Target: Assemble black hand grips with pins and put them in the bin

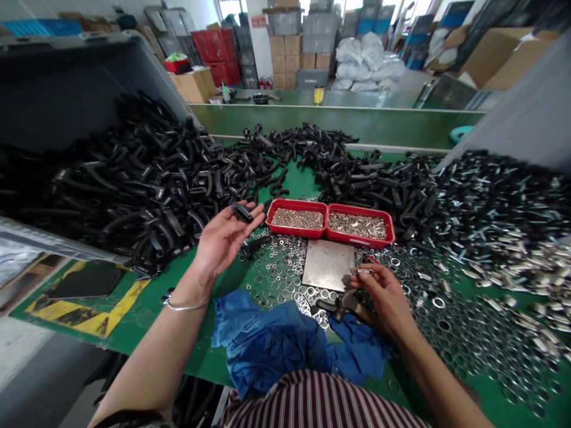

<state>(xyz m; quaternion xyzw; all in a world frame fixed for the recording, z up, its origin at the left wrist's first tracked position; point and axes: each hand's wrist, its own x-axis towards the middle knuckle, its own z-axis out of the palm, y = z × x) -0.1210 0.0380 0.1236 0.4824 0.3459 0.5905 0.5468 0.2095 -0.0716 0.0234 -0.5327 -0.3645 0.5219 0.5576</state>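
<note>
My left hand point(223, 241) is turned palm up, with a small black handle-like part point(242, 212) held at its fingers. Between the thumb and fingertips of my right hand point(387, 294) is a small ridged silvery metal piece point(363, 271); whether it is a spring or a threaded insert I cannot make out. This hand hovers at the right edge of a flat metal plate point(328, 264). Just below it lies a hammer point(350, 300), partly hidden by a blue cloth point(276, 339). Loose metal rings point(274, 276) surround the plate.
Two red trays point(328, 223) of tiny metal parts stand behind the plate. Black handles point(178, 172) spill from a grey bin at left. Metal bolts and rings point(491, 249) heap up at right. A dark flat slab point(84, 284) lies at the left corner.
</note>
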